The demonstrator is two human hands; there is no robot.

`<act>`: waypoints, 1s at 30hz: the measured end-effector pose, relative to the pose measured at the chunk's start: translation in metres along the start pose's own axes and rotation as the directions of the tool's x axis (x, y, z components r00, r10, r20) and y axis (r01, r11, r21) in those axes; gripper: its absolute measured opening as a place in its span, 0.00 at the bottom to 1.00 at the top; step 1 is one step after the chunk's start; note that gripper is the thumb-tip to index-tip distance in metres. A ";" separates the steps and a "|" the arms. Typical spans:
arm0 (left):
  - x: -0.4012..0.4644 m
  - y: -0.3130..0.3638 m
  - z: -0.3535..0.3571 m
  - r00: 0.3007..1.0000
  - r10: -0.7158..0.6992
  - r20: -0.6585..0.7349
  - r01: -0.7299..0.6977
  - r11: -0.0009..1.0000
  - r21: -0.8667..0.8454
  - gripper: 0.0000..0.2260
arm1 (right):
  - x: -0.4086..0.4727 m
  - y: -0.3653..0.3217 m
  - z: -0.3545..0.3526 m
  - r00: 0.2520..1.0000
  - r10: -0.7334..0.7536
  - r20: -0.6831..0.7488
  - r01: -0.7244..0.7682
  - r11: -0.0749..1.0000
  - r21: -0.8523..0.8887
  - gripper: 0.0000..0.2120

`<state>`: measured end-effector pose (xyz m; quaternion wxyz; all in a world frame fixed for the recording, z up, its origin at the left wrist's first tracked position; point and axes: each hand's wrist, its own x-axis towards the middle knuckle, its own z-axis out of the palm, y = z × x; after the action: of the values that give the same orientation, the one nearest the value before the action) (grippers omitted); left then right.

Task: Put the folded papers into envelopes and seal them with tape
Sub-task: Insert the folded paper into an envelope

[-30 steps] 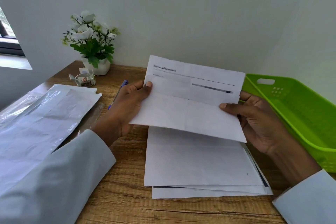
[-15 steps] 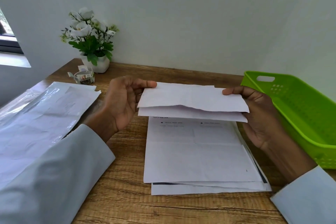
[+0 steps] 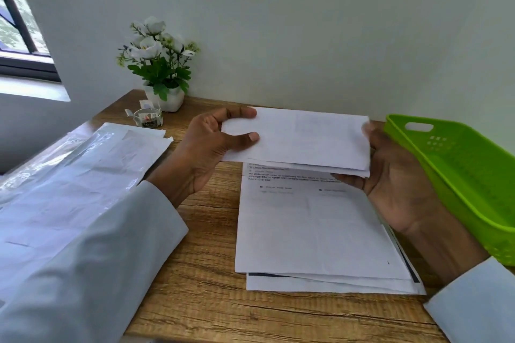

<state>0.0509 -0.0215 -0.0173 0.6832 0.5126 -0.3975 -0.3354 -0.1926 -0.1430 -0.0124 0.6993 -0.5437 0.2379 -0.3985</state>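
Paper (image 3: 303, 139), folded, is lying crosswise, both hands' fingers clamping its ends; envelopes (image 3: 69, 175) are waiting nearer the left hand (image 3: 206, 153).

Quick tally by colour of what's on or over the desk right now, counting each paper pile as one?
White: 4 - folded paper in both hands, sheet stack, envelope pile, flower pot
Green: 1 - basket
Clear: 1 - tape roll
Total: 6

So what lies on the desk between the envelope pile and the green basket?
The paper stack, in the head view; both hands hold the folded paper above it.
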 end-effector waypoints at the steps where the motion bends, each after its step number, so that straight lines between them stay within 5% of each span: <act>1: -0.001 0.003 0.001 1.000 0.015 0.015 -0.016 1.000 0.011 0.22 | -0.001 0.001 0.001 1.000 0.004 0.027 -0.002 0.999 -0.047 0.13; 6: -0.010 0.021 -0.020 0.999 -0.049 -0.001 0.047 0.945 0.323 0.26 | 0.000 0.008 -0.002 1.000 0.005 -0.024 -0.008 0.988 -0.151 0.21; 8: -0.015 0.025 -0.046 0.992 0.074 -0.105 0.020 0.719 0.695 0.23 | 0.002 0.013 -0.006 0.999 0.018 -0.042 -0.024 0.988 -0.154 0.21; 10: -0.023 0.026 -0.076 0.964 0.201 -0.173 0.099 0.331 0.939 0.27 | 0.004 0.017 -0.007 0.999 0.034 -0.031 -0.039 0.985 -0.168 0.20; 12: -0.029 0.023 -0.103 0.951 0.158 -0.267 0.254 0.098 0.962 0.38 | 0.006 0.019 -0.005 0.999 0.037 -0.009 -0.038 0.983 -0.182 0.17; 14: -0.034 0.018 -0.121 0.926 0.010 -0.378 0.378 0.001 0.926 0.49 | 0.006 0.021 0.000 0.999 0.047 0.022 -0.042 0.982 -0.181 0.15; 19: -0.038 0.007 -0.132 0.886 -0.102 -0.451 0.451 -0.030 0.892 0.55 | 0.003 0.023 0.008 0.995 0.070 0.065 -0.057 0.982 -0.181 0.18; 30: -0.046 0.010 -0.140 0.856 -0.115 -0.505 0.516 0.124 0.847 0.50 | 0.008 0.016 0.049 0.985 0.138 0.099 -0.112 0.965 -0.237 0.20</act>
<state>0.1549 0.0814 -0.0394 0.1710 0.9423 -0.2810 -0.0621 -0.1460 -0.1203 -0.0120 0.6678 -0.6269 0.2758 -0.2914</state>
